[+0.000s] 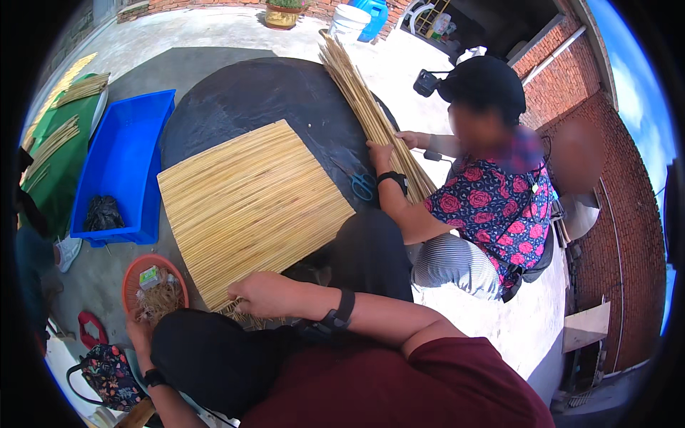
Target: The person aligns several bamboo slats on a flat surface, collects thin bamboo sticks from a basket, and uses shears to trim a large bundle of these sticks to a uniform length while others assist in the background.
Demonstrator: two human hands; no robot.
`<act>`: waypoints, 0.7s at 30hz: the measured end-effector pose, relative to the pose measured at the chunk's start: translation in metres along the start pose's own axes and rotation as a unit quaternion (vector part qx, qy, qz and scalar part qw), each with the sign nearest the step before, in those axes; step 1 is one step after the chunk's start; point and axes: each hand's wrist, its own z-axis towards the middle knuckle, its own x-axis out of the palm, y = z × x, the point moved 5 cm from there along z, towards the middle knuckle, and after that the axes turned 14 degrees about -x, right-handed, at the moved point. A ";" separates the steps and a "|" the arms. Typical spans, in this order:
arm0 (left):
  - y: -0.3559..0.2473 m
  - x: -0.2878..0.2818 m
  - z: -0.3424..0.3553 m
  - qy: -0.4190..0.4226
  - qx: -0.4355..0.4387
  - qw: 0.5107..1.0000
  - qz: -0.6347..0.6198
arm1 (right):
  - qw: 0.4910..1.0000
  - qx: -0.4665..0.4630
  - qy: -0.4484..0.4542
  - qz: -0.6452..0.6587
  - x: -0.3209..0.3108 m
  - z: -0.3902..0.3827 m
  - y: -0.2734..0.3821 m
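One mat of straight, ribbed yellow stalks lies flat on one round, dark bench; its near corner, fringed with loose ends, is toward the person. The right hand is on that corner, fingers curled together; I cannot tell whether they pinch it. The left hand is at the near side of one round orange basket, its grip hidden. Inside are dry, tangled fibres and one small pack. A co-worker's two hands hold one long stalk bundle. One pair of scissors lies near the mat's right edge. One blue plastic crate stands left. Beyond the mat's far edge, a broad dark stretch of bench leaves room.
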 end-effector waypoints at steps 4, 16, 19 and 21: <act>-0.052 -0.096 -0.011 -0.016 -0.016 0.998 -0.057 | 0.996 -0.032 0.086 -0.004 -0.016 -0.002 0.039; -0.258 -0.135 -0.097 0.053 0.145 0.963 -0.221 | 0.990 -0.088 0.106 0.020 -0.082 -0.027 0.047; -0.305 -0.097 -0.114 0.107 0.099 0.958 -0.246 | 0.992 -0.071 0.100 0.007 -0.093 -0.037 0.034; -0.328 -0.064 -0.120 0.211 0.028 0.927 -0.307 | 0.993 -0.074 0.095 -0.004 -0.117 -0.050 0.035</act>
